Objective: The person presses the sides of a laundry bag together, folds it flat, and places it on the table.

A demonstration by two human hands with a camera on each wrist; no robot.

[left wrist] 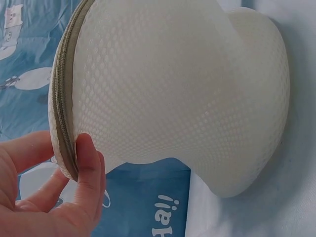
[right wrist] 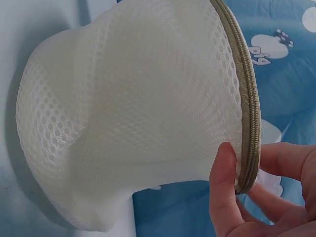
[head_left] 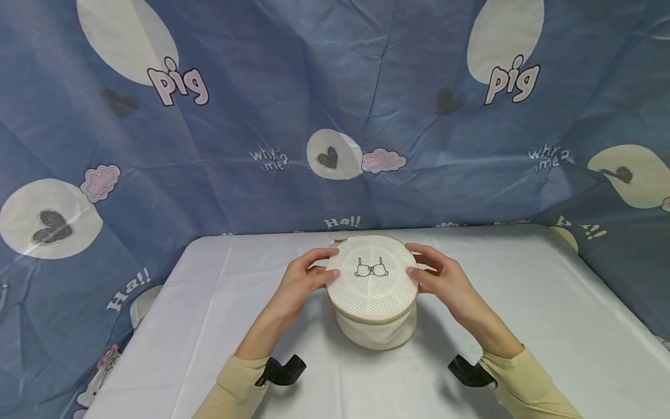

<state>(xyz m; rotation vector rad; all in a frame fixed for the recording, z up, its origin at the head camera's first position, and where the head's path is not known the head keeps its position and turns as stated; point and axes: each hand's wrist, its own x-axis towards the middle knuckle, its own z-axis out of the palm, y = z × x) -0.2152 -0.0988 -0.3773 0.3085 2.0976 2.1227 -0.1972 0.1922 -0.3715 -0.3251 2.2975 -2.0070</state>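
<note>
A round, cream mesh laundry bag [head_left: 373,299] with a bra drawn on its lid stands on the white-covered table. My left hand [head_left: 299,284] pinches the rim on the left, thumb on one side and fingers on the other. Opposite it, my right hand [head_left: 446,284] grips the right edge of the rim the same way. A beige zipper [left wrist: 63,94] runs round the rim and looks closed where it shows; in the right wrist view the zipper [right wrist: 251,103] passes between thumb and fingers. The mesh side wall sags inward below. What the bag contains, if anything, cannot be seen.
The white tablecloth [head_left: 235,302] spreads out on both sides of the bag. Behind the table hangs a blue printed curtain [head_left: 251,198], which also borders the left and right sides. Black wrist mounts [head_left: 282,371] sit at the cream sleeves.
</note>
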